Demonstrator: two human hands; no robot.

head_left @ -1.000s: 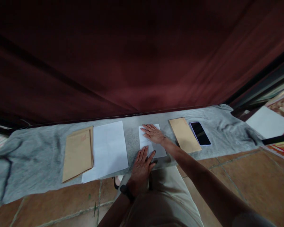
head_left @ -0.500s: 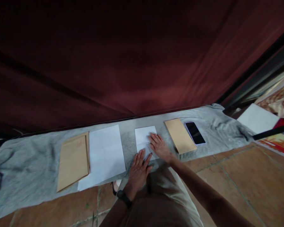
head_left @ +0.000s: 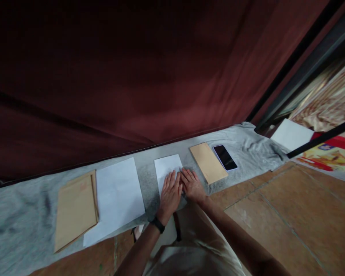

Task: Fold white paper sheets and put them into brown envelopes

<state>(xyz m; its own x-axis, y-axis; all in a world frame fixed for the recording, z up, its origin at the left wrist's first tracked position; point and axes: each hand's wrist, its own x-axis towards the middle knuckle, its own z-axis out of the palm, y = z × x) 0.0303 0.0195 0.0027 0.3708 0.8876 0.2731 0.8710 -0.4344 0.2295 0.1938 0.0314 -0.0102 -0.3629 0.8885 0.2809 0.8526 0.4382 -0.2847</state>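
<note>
1. Head view, the work in hand: the person is kneeling at a grey cloth (head_left: 23, 214) spread on the tiled floor (head_left: 290, 214), and both hands are lying flat, fingers spread, on a small folded white sheet (head_left: 167, 168). The left hand (head_left: 170, 195) and the right hand (head_left: 192, 185) are pressing side by side on its near half, thumbs almost touching, gripping nothing.

2. Progress, as I judge it: the sheet is looking already folded down to a smaller size and is being flattened; it is not yet in any envelope.

3. Where it is lying: mid-cloth, between the large white sheet (head_left: 117, 195) and the single brown envelope (head_left: 208, 168).

4. Count: one folded sheet and one unfolded white sheet. Brown envelopes are showing in two places, one on the right and a stack (head_left: 74, 209) on the left that seems to hold two or more. One dark phone (head_left: 225, 157) is lying just beside the right envelope. One more white sheet (head_left: 290, 135) is lying off the cloth, far right.

5. Behind everything, a dark red curtain (head_left: 132, 76) is hanging.
</note>
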